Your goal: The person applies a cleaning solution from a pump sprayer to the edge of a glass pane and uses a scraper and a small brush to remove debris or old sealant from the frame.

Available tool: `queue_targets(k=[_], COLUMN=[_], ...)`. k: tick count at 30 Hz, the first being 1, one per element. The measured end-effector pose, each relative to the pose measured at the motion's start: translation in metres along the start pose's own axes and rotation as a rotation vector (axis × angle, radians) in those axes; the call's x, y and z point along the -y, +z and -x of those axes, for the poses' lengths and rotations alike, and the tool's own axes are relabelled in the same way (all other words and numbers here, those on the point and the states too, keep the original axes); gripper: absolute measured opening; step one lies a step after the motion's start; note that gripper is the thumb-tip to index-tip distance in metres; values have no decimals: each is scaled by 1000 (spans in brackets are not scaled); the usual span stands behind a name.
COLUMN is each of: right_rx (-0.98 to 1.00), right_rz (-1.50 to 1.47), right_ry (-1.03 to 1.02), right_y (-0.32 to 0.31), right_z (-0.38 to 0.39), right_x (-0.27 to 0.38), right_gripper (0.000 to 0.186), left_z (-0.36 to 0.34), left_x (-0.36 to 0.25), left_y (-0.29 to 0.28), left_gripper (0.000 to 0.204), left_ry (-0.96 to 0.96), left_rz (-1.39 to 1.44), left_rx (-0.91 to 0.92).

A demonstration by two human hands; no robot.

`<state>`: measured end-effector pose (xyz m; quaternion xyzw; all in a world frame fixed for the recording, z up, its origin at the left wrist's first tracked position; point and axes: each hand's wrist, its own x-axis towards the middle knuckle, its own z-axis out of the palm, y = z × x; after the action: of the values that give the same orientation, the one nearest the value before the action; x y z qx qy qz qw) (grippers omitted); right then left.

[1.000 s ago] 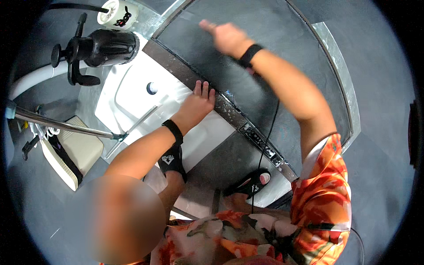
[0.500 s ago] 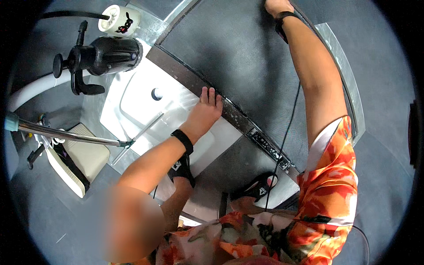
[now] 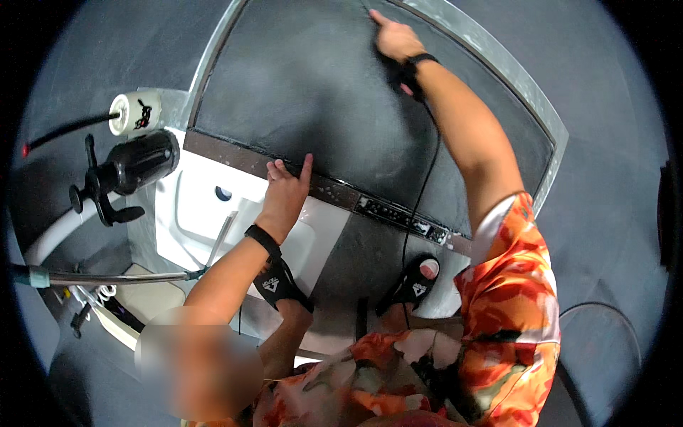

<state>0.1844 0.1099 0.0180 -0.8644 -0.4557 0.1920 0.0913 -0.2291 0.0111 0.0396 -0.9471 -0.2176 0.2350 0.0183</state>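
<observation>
My left hand [image 3: 284,192] lies flat on the dark ledge strip [image 3: 356,203] between a white sink basin [image 3: 206,220] and a large dark wall panel [image 3: 320,92]. Its fingers are spread and hold nothing. My right hand [image 3: 393,39] reaches far up the panel near its metal frame [image 3: 516,82]. The index finger is stretched out against the surface and the other fingers are curled. I see nothing in that hand. Both wrists wear a black band, and a thin black cable [image 3: 420,192] hangs down from the right one.
A black handled appliance [image 3: 131,167] and a white cylinder [image 3: 135,112] sit left of the basin. A metal rod [image 3: 107,277] crosses the lower left. Two feet in black sandals [image 3: 416,281] stand on the grey floor below the ledge.
My right hand swept up and right along the panel, then came back left and a little down. My left hand stayed on the ledge.
</observation>
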Motion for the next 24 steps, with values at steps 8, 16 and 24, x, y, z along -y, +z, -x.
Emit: queue_targets(k=[8,16,24], right_rx=[-139,2,117], right_rz=[-39,-252,-231], right_ry=[666,245,141], right_y=[-73,-15,-16], right_z=[204,142,169], right_x=[-312,-98,-75], right_gripper=[66,51,64], left_z=[-6,-12,-12], left_x=[-17,-20,-12], left_y=[19,23,19], left_gripper=[79,104,101], left_ry=[-26,-8,-3], left_rz=[-136,-237,-167], left_rx=[101,187,251])
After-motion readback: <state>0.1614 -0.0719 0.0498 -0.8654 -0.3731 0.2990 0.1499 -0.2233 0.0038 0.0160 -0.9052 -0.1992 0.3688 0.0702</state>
